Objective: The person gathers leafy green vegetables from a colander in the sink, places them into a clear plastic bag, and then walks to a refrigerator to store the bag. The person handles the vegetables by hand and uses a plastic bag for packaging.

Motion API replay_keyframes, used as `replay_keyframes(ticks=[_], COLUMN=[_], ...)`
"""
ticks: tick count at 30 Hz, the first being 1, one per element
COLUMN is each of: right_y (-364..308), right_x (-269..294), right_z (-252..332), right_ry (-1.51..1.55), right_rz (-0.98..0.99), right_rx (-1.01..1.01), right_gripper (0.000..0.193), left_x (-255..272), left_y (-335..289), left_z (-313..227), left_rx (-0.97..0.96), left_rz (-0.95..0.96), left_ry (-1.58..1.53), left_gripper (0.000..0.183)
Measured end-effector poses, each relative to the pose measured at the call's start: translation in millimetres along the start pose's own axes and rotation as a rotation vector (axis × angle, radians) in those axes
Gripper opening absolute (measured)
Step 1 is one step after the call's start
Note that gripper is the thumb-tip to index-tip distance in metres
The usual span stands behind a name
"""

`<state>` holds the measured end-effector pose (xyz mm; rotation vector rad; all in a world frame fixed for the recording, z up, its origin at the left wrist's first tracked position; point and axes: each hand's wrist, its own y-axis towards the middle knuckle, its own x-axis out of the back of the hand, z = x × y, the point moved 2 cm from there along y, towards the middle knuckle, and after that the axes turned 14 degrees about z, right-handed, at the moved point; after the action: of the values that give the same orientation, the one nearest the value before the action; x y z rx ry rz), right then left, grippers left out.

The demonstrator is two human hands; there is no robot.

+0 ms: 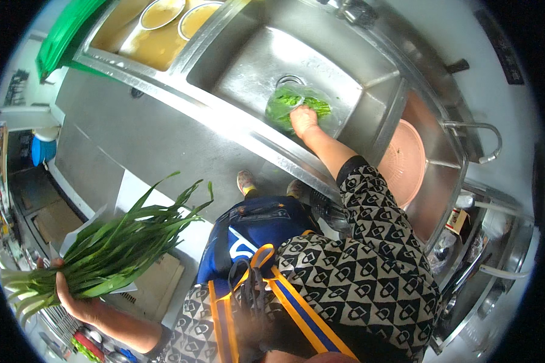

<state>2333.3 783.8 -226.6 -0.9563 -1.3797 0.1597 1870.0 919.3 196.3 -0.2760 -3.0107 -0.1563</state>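
Observation:
A big bunch of green garlic or leek-like greens (127,242), with long flat leaves and pale stem ends, is held out at the left. My left hand (69,293) is closed around its lower stems, and the leaves fan toward the middle. Down in the middle sink basin (254,66), a clear plastic bag (277,109) with leafy greens (317,106) lies near the drain. My right hand (304,120) reaches over the sink's front edge, its fingers closed on the bag. The bag hides part of the greens.
Left of the middle basin, another basin with cloudy yellowish water holds two round bowls (162,13). To the right, a pink plastic colander (404,163) sits in a third basin under a curved faucet (493,136). Shelves with utensils (466,266) stand at the lower right.

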Motion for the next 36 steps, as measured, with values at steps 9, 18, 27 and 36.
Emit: replay_keyframes(ticks=[9,18,27,36], right_y=[-100,-263,-292,-336], right_x=[89,237,249,225], right_z=[74,221,216,160], right_ry=[0.158,1.197,1.934,1.989], right_rz=[0.176,0.127,0.021,-0.373], right_rx=[0.153,1.215,1.113,1.245], right_gripper=[0.031,0.071,0.059,0.037], left_x=[92,1,-123,-134], left_y=[12,28,-2,-31], left_z=[-15,44,30,-14], left_rx=[-0.079,0.244,-0.224,-0.586], left_rz=[0.075,0.562,0.867,1.169], left_ry=[-0.010,-0.033,0.827,0.427], left_gripper=[0.055,0.053,0.054,0.094])
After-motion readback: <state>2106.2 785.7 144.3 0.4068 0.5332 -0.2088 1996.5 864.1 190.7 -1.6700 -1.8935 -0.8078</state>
